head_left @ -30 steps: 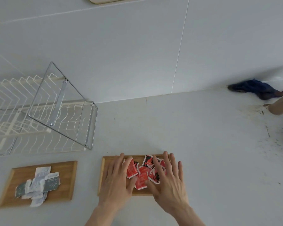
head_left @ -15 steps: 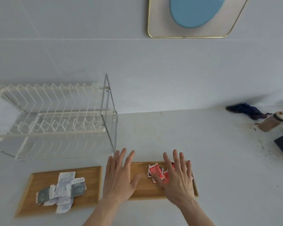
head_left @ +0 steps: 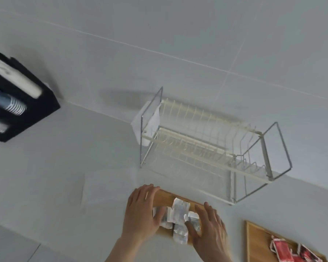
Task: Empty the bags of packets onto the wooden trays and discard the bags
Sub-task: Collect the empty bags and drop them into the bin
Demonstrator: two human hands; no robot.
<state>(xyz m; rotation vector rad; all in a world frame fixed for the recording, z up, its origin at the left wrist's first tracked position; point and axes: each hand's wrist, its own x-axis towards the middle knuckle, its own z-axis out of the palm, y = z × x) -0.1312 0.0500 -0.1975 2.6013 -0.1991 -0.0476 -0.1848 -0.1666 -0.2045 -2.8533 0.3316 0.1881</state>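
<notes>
A wooden tray [head_left: 164, 196] lies on the white counter and carries a pile of white and grey packets [head_left: 179, 216]. My left hand [head_left: 140, 212] lies flat on the tray's left end, fingers spread, touching the packets' left side. My right hand [head_left: 210, 229] rests on the tray's right end with its fingers against the pile. Neither hand holds anything. A second wooden tray [head_left: 254, 241] at the lower right carries red packets [head_left: 284, 252]. A clear plastic bag [head_left: 110, 186], hard to make out, lies flat on the counter left of the first tray.
A white wire dish rack [head_left: 206, 148] stands behind the trays against the tiled wall. A black holder [head_left: 17, 103] with stacked cups and white items sits at the far left.
Both hands have moved from the tray of red packets to the tray of white and grey packets. The view has swung left and tilted, so the red-packet tray now sits at the lower right.
</notes>
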